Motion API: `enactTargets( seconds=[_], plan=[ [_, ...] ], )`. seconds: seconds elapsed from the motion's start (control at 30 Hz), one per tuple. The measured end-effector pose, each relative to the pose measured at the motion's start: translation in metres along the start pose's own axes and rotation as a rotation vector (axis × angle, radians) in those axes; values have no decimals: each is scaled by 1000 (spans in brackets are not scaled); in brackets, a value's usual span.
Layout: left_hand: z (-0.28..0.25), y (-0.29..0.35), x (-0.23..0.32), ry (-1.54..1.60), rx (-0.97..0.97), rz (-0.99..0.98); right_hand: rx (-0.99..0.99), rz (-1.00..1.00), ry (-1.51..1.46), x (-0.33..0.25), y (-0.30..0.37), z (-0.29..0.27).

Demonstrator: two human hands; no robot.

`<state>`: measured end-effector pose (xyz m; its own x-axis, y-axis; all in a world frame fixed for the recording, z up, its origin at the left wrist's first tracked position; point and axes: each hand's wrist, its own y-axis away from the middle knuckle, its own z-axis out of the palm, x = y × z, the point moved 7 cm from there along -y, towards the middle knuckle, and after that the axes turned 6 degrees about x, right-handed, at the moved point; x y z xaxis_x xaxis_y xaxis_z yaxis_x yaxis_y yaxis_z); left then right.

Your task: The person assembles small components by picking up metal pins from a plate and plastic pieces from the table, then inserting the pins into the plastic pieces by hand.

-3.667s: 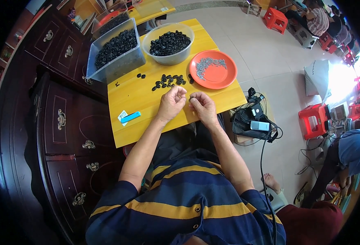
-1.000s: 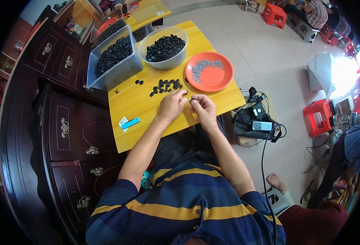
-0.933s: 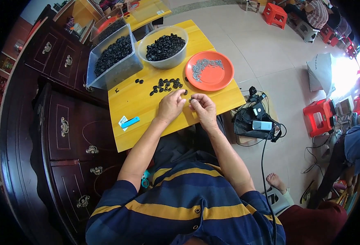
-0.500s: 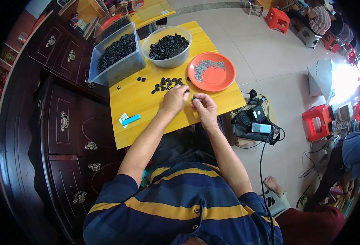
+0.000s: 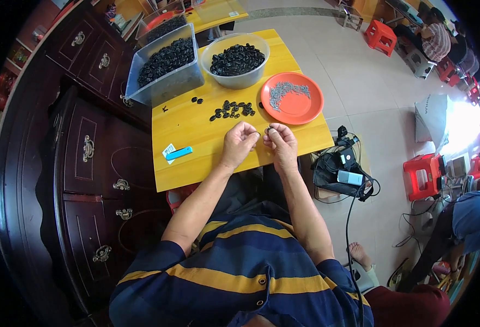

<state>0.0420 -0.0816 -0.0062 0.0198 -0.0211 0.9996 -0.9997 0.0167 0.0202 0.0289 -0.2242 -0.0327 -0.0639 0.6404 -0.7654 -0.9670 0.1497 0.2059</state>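
Note:
My left hand (image 5: 240,144) is closed in a pinch above the near part of the yellow table, with a dark bit showing at its fingertips. Close beside it, my right hand (image 5: 281,145) pinches a small black oval part (image 5: 270,129) between thumb and fingers. Just beyond both hands lies a loose cluster of similar black oval parts (image 5: 232,109). An orange-red plate (image 5: 312,111) holding small silvery metal pieces (image 5: 283,94) stands beyond my right hand.
Behind the cluster are a round clear tub (image 5: 234,82) and a rectangular clear bin (image 5: 169,91), both full of black parts. A blue-handled tool (image 5: 179,153) lies on white paper at left. Dark drawers (image 5: 87,147) flank the table; a cabled bag (image 5: 332,169) sits at right.
My left hand has drawn back from the black cluster toward me and now pinches beside the right hand. The view has shifted slightly, and the right hand keeps its pinch.

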Motion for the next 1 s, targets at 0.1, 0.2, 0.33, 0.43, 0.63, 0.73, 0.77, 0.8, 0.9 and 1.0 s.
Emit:
enactTargets(
  seconds=[0.1,0.2,0.33,0.43,0.63,0.73,0.77,0.8,0.9,1.0],
  plan=[
    [6,3,0,103,34,6,18,49,-78,4,4,2],
    [7,5,-2,114,66,14,18,80,-137,11,4,3],
    [6,9,-8,36,46,32,29,67,-176,12,1,1],
    [6,12,-10,77,30,-3,28,58,-169,12,0,3],
    [0,12,-8,-26,8,55,-30,77,-89,14,3,8],
    [-4,15,-2,74,40,-11,-35,83,12,15,3,5],
    [-10,16,-2,80,54,-11,-43,92,75,18,4,5],
    [-16,16,-2,87,68,-11,-44,95,78,19,5,6],
    [-31,12,-9,62,77,26,-118,47,233,22,6,12],
    [-41,14,-7,32,106,30,-111,13,331,22,7,13]
  ],
)
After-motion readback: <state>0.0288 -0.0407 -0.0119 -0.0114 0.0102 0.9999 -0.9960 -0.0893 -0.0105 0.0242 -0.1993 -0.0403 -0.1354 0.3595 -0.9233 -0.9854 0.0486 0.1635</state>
